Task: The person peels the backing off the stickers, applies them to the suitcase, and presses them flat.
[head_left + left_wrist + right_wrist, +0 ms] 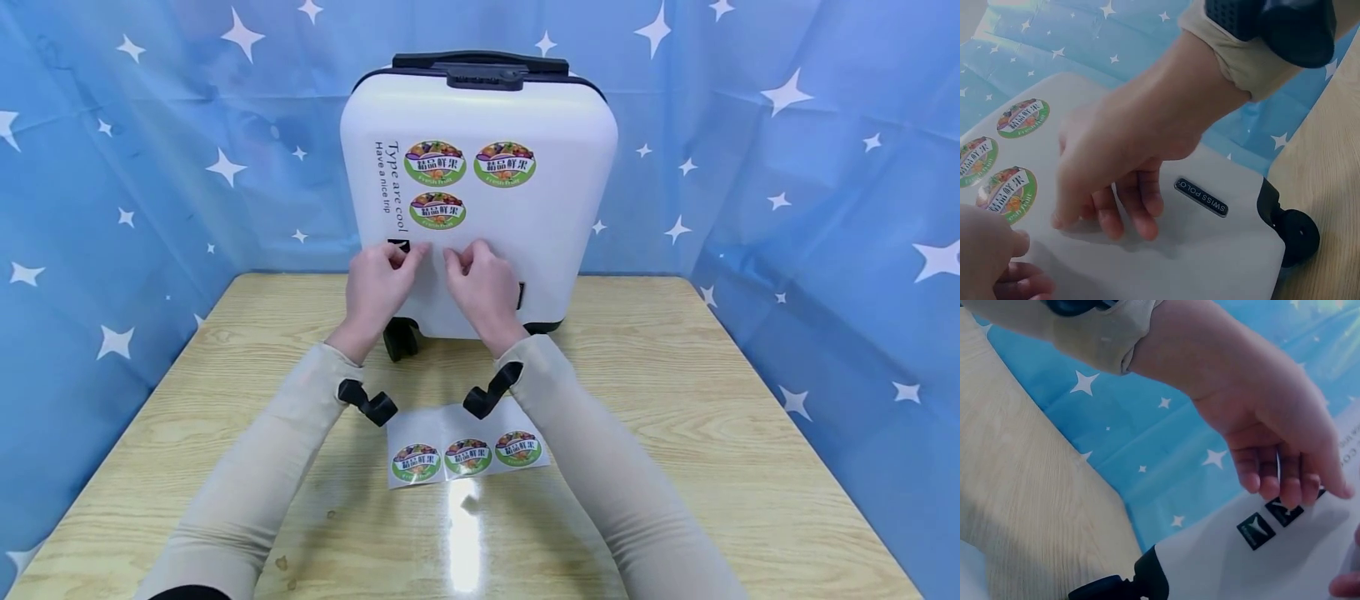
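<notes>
A white suitcase (pixel 555 200) stands upright, with three oval fruit stickers on its front: top left (pixel 435 163), top right (pixel 505 164) and lower left (pixel 437 211). Just beneath the lower-left sticker, my left hand (pixel 378 279) has loosely bent fingers, its fingertips at the suitcase face beside a small black label. My right hand (pixel 487 287) is a short gap away at the same height; in the left wrist view its thumb and fingers (pixel 1141 212) are loosely bent at the white surface, above the SWISS POLO badge (pixel 1201 197). Nothing shows in either hand.
On the wooden table (pixel 675 433), in front of the suitcase, lies a sticker sheet (pixel 480 421) with three stickers along its near edge; its farther part is bare white. Black wheels (pixel 401 340) support the suitcase. A blue star-patterned curtain (pixel 225 208) surrounds the table's back and sides.
</notes>
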`<state>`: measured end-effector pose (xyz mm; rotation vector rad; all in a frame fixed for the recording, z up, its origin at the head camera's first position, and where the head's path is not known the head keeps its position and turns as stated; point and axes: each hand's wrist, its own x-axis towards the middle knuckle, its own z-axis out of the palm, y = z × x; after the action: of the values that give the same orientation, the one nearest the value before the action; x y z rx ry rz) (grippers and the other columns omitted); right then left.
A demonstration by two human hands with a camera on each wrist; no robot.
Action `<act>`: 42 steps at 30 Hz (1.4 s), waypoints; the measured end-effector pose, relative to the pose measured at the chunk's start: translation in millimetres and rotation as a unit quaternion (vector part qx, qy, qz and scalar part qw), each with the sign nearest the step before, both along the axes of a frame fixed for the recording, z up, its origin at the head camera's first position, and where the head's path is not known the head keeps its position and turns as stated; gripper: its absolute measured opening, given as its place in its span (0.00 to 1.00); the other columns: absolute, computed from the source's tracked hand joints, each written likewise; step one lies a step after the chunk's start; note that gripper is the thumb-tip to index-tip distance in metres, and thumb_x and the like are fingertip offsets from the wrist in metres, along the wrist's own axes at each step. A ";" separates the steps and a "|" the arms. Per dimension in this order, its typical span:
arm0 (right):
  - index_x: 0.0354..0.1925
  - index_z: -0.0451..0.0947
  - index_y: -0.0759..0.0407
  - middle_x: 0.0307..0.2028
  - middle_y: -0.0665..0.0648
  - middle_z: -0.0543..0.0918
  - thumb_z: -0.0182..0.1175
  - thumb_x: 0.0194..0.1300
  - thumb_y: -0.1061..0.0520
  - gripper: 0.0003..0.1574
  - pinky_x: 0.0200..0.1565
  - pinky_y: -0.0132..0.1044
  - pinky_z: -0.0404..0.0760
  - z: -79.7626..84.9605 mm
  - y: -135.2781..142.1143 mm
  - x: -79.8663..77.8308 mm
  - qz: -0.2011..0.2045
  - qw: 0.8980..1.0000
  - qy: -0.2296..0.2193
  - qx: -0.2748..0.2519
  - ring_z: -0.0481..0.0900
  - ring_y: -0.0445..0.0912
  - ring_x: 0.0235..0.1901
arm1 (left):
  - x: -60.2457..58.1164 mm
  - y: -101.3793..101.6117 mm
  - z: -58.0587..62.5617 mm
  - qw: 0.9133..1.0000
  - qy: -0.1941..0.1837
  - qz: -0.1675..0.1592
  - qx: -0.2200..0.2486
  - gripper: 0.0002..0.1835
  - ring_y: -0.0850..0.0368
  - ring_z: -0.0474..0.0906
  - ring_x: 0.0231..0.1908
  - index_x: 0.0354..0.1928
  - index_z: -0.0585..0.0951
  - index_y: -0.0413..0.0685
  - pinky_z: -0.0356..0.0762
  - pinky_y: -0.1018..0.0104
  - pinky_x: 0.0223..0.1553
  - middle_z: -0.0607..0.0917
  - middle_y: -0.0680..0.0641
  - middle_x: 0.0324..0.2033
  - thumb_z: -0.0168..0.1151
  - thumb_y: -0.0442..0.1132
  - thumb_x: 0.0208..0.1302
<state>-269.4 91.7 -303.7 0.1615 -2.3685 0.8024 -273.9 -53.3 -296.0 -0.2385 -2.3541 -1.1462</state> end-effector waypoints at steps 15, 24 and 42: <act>0.31 0.72 0.56 0.22 0.50 0.78 0.51 0.67 0.45 0.17 0.18 0.34 0.68 -14.3 -0.6 14.4 0.019 0.999 -0.032 0.003 0.72 0.41 0.17 | 14.9 -8.8 -4.1 0.992 -0.109 -0.043 -0.054 0.21 0.51 0.72 0.25 0.31 0.82 0.41 0.69 0.63 0.24 0.80 0.45 0.23 0.57 0.54 0.63; 0.33 0.74 0.55 0.23 0.49 0.80 0.54 0.66 0.47 0.13 0.19 0.33 0.69 -21.4 -1.6 22.5 0.039 0.999 -0.022 0.005 0.74 0.40 0.19 | 24.7 -12.2 -5.7 0.987 -0.127 -0.087 -0.050 0.21 0.51 0.72 0.23 0.33 0.81 0.38 0.69 0.62 0.25 0.80 0.45 0.23 0.56 0.52 0.65; 0.34 0.75 0.56 0.25 0.49 0.79 0.57 0.65 0.49 0.11 0.22 0.30 0.71 -40.3 -1.2 43.1 0.088 0.995 -0.048 0.021 0.75 0.40 0.23 | 37.4 -24.7 -23.8 0.972 -0.177 -0.116 -0.104 0.13 0.53 0.72 0.24 0.33 0.79 0.41 0.70 0.63 0.25 0.80 0.45 0.26 0.60 0.45 0.63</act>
<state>-226.3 90.5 -344.0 0.3605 -2.4887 0.8583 -236.5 -78.0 -319.8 -0.4232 -2.8279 -1.1217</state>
